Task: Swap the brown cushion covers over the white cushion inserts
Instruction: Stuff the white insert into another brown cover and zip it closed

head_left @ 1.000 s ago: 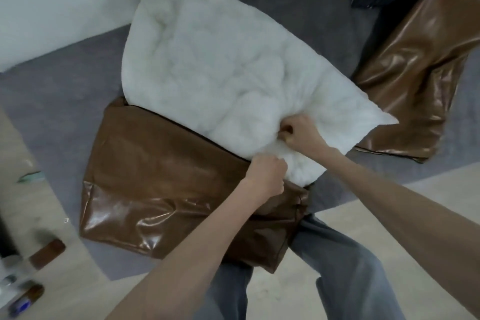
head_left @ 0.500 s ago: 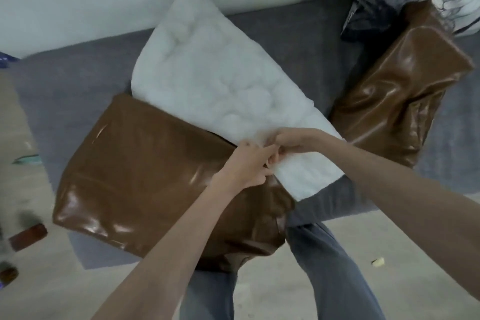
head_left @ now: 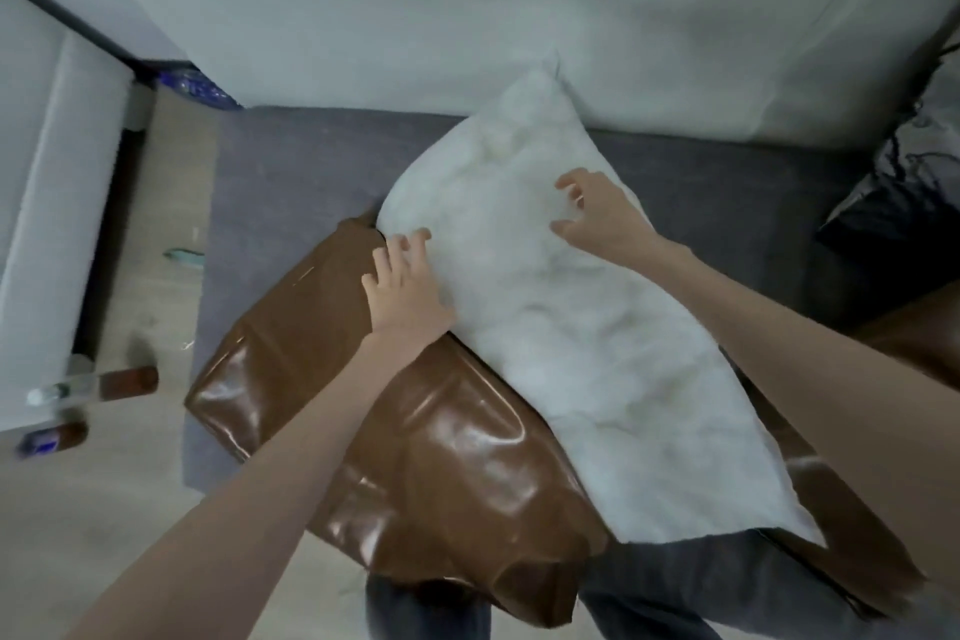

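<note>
A white cushion insert (head_left: 571, 327) lies diagonally on the grey sofa seat (head_left: 291, 182), partly over a glossy brown cushion cover (head_left: 415, 442) that is full. My left hand (head_left: 402, 288) rests with spread fingers at the cover's upper edge, where the insert meets it. My right hand (head_left: 592, 216) hovers on the insert's upper part, fingers apart and slightly bent, gripping nothing. A second brown cover (head_left: 831, 525) shows under the insert at the lower right, mostly hidden by my right arm.
A white wall or sofa back (head_left: 467, 16) rises behind the seat. A black-and-white patterned cushion (head_left: 909, 182) sits at the far right. Small bottles (head_left: 93, 385) and a dark object (head_left: 52, 437) lie on the wooden floor at left. My jeans-clad legs (head_left: 675, 603) are below.
Both hands let go of the insert's lower edge and moved up: left to the cover's top edge, right onto the insert's upper part. The view tilted upward, and the insert lies lower across the covers.
</note>
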`<act>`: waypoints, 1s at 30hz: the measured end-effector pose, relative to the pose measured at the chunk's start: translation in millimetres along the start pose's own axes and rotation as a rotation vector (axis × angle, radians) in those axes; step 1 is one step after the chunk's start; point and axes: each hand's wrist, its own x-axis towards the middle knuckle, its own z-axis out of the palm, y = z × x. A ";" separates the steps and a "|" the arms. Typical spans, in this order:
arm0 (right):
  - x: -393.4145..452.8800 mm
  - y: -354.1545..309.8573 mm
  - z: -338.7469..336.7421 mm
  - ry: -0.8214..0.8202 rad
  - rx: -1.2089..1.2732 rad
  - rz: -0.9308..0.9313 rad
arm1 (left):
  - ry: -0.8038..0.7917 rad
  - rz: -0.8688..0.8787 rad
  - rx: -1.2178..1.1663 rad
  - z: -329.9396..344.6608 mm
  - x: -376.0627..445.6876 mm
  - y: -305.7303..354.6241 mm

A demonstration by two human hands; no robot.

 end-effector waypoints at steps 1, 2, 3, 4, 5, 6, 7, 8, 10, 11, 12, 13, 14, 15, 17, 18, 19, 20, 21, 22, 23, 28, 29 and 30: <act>12.8 -11.0 5.5 -0.014 -0.021 -0.025 | -0.018 -0.039 -0.073 -4.1 10.9 -8.2; 25.0 -20.5 10.7 -0.024 -0.050 -0.048 | -0.025 -0.069 -0.130 -8.0 22.3 -16.4; 36.4 -30.3 15.1 -0.029 -0.101 -0.078 | -0.023 -0.093 -0.177 -10.7 33.4 -24.7; 48.0 -40.8 19.0 -0.024 -0.171 -0.133 | -0.025 -0.112 -0.220 -11.8 44.1 -32.2; 60.1 -52.3 23.1 -0.024 -0.239 -0.211 | -0.037 -0.127 -0.254 -11.8 54.5 -38.8; 72.3 -65.3 28.6 -0.044 -0.291 -0.301 | -0.059 -0.139 -0.275 -10.2 64.1 -44.3; 85.1 -78.5 36.0 -0.097 -0.328 -0.376 | -0.077 -0.145 -0.284 -8.0 73.5 -49.2; 97.5 -90.9 46.1 -0.174 -0.367 -0.420 | -0.088 -0.148 -0.283 -5.8 82.7 -53.9; 116.9 -107.2 71.6 -0.346 -0.535 -0.387 | -0.109 -0.148 -0.254 -1.6 100.9 -63.1; 122.6 -109.3 84.5 -0.407 -0.651 -0.339 | -0.132 -0.140 -0.222 0.8 109.7 -68.0; 126.9 -108.4 96.9 -0.437 -0.753 -0.300 | -0.164 -0.129 -0.178 3.2 119.0 -74.1; 130.1 -105.6 107.9 -0.437 -0.822 -0.285 | -0.198 -0.118 -0.129 5.3 128.3 -81.3; 131.5 -102.3 117.5 -0.415 -0.852 -0.294 | -0.228 -0.109 -0.084 7.3 136.6 -88.9; 131.2 -100.6 125.3 -0.377 -0.841 -0.325 | -0.246 -0.099 -0.055 9.0 143.8 -96.1; 128.3 -102.3 136.5 -0.310 -0.758 -0.391 | -0.259 -0.070 -0.035 14.3 154.9 -108.1; 125.7 -105.0 139.9 -0.311 -0.720 -0.400 | -0.270 -0.054 -0.038 17.5 157.6 -112.9; 123.2 -108.1 142.3 -0.333 -0.697 -0.406 | -0.278 -0.044 -0.050 21.1 159.0 -117.3; 120.5 -111.2 145.3 -0.354 -0.670 -0.413 | -0.279 -0.040 -0.070 24.2 160.3 -120.9; 116.4 -115.6 147.3 -0.394 -0.634 -0.414 | -0.272 -0.034 -0.103 26.0 160.9 -122.9; 110.7 -118.6 148.5 -0.454 -0.574 -0.412 | -0.263 -0.022 -0.143 25.8 162.2 -123.1; 104.4 -121.0 150.0 -0.532 -0.491 -0.423 | -0.246 -0.005 -0.197 24.5 163.8 -121.5; 76.0 -123.0 168.7 -0.696 -0.134 -0.300 | -0.089 0.141 -0.350 23.4 166.8 -109.4; 76.5 -123.1 176.3 -0.656 -0.131 -0.254 | -0.084 0.140 -0.361 27.6 164.8 -109.7; 77.4 -124.2 184.3 -0.612 -0.157 -0.250 | -0.095 0.111 -0.374 30.4 163.3 -110.8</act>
